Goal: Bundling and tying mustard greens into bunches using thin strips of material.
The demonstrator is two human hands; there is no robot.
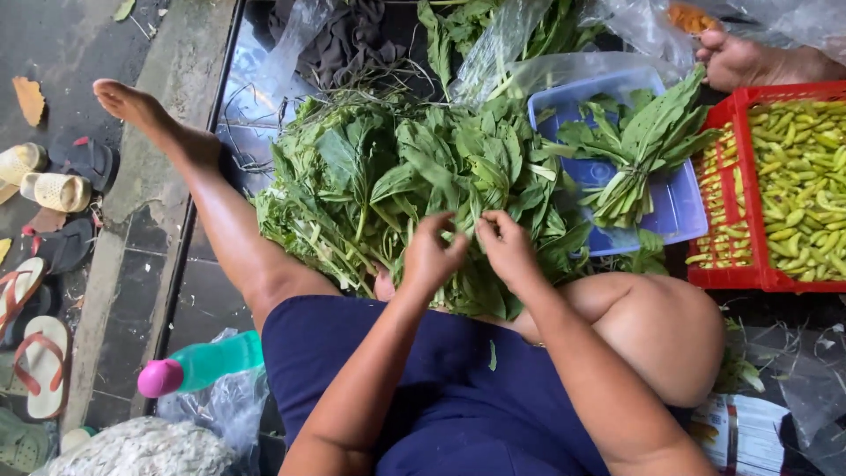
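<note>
Pinching stems with both sets of fingers closed on the leafy greens heap (388,185) before my lap, left hand (430,256) and right hand (507,247) nearly touching; tender leaves may tear, or loose stalks slide toward the blue tray (679,207).

The leafy greens (397,185) are deep green with paler stems. A blue tub (670,207) sits by a red crate (736,189) of yellow-green chillies (802,176). The bottle (207,363) is mint green, capped pink.

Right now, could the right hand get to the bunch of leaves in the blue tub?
Probably yes. The right hand rests on the big leaf pile, and the bunch lies uncovered in the open blue tub just beyond, with nothing between.
</note>
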